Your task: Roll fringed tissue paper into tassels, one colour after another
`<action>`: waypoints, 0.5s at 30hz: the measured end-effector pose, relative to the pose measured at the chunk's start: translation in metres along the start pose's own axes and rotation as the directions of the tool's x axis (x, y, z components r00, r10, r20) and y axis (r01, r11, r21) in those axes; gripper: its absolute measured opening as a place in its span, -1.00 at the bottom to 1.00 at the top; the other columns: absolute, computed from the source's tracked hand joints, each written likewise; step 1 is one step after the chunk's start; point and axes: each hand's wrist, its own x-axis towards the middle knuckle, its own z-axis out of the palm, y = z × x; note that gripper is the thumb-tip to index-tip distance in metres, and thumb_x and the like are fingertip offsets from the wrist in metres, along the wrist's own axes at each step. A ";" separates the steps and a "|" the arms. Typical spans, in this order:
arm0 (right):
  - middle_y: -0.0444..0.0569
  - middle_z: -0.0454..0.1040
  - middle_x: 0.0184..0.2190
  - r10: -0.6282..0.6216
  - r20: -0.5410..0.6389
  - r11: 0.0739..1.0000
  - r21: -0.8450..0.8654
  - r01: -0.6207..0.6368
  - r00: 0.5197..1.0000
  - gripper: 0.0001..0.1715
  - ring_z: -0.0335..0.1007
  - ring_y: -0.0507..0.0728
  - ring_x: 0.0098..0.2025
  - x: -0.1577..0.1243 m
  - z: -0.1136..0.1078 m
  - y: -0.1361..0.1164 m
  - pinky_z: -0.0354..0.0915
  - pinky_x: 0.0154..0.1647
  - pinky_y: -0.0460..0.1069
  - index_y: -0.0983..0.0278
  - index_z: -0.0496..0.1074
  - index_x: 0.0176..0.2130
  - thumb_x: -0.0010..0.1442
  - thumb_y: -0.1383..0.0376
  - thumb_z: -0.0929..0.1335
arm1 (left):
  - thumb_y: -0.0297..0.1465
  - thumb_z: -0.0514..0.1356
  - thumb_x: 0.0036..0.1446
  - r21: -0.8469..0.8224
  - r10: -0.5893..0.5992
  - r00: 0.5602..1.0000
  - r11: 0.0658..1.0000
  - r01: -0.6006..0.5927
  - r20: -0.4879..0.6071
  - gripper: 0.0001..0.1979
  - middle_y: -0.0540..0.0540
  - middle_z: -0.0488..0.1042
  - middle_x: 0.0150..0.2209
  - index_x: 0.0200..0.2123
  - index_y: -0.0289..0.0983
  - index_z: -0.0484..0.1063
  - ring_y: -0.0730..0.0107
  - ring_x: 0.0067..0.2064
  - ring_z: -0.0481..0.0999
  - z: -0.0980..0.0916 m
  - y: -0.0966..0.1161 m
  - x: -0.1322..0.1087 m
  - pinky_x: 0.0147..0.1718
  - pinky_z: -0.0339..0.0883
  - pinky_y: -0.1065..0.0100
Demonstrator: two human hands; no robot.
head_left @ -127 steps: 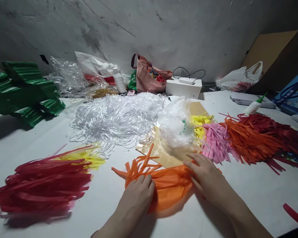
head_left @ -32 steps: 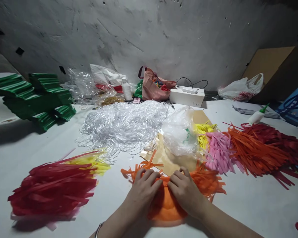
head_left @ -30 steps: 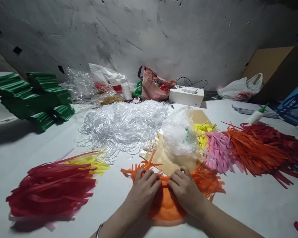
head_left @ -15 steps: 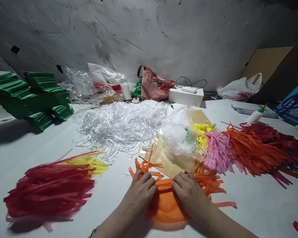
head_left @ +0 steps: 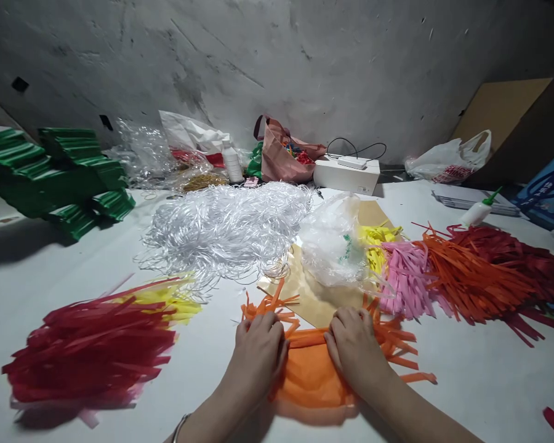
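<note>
A sheet of orange tissue paper (head_left: 314, 375) lies on the table in front of me, with cut fringe fanning out at its left and right ends. Its far edge is folded into a narrow band. My left hand (head_left: 260, 342) grips the left part of this band with curled fingers. On the right part, my right hand (head_left: 353, 344) is closed the same way, its fingertips partly hidden. A short stretch of band shows between the two hands. Beyond them a brown paper sheet (head_left: 314, 307) lies flat, partly under a clear plastic bag (head_left: 332, 246).
Left are red fringed paper (head_left: 92, 357) and green paper stacks (head_left: 50, 191). White cord (head_left: 231, 227) is heaped ahead. Pink (head_left: 405, 277), orange (head_left: 480, 277) and yellow tassels (head_left: 375, 246) lie right, near a glue bottle (head_left: 477, 212). A white box (head_left: 346, 176) stands by the wall.
Both hands have shifted slightly on the orange paper: the left a little left, the right a little right. More of the folded band shows between them. The camera view has moved slightly.
</note>
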 end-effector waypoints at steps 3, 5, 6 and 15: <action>-0.03 0.43 -0.35 0.020 -0.007 1.000 -0.018 -0.021 1.000 -0.90 0.29 0.22 -0.24 0.002 -0.003 0.001 0.06 -0.02 0.19 0.26 0.41 -0.38 0.17 0.40 0.40 | -0.60 0.04 0.18 -0.002 0.027 0.998 1.000 -0.027 -0.055 -0.79 -0.10 0.48 -0.23 -0.37 -0.23 0.40 0.17 -0.20 0.41 0.001 0.001 0.000 -0.11 0.18 0.05; -0.04 0.44 -0.34 -0.001 -0.039 1.000 0.000 0.001 0.999 -0.86 0.28 0.21 -0.23 0.003 -0.008 0.002 0.03 0.03 0.20 0.26 0.42 -0.38 0.16 0.49 0.38 | -0.64 0.06 0.12 -0.034 0.122 0.988 0.991 -0.126 -0.090 -0.77 -0.06 0.49 -0.22 -0.37 -0.21 0.41 0.19 -0.18 0.40 0.002 0.000 0.000 -0.03 0.14 0.03; -0.05 0.44 -0.34 -0.032 -0.058 0.999 0.031 0.034 0.998 -0.82 0.28 0.19 -0.21 0.004 -0.010 0.002 0.02 0.06 0.21 0.26 0.42 -0.37 0.15 0.53 0.37 | -0.64 0.08 0.10 -0.051 0.173 0.980 0.982 -0.179 -0.100 -0.77 -0.03 0.48 -0.23 -0.38 -0.20 0.41 0.20 -0.17 0.40 0.002 0.000 0.000 0.01 0.11 0.03; -0.13 0.44 -0.38 -0.367 0.016 0.921 0.149 0.361 0.930 -0.80 0.25 0.11 -0.23 0.013 -0.006 -0.010 -0.06 0.13 0.15 0.27 0.41 -0.38 0.31 0.42 0.38 | -0.58 0.14 0.12 -0.149 0.272 0.949 0.944 -0.296 -0.161 -0.85 -0.01 0.46 -0.31 -0.41 -0.22 0.39 0.25 -0.22 0.38 0.003 -0.001 0.002 0.04 0.04 0.02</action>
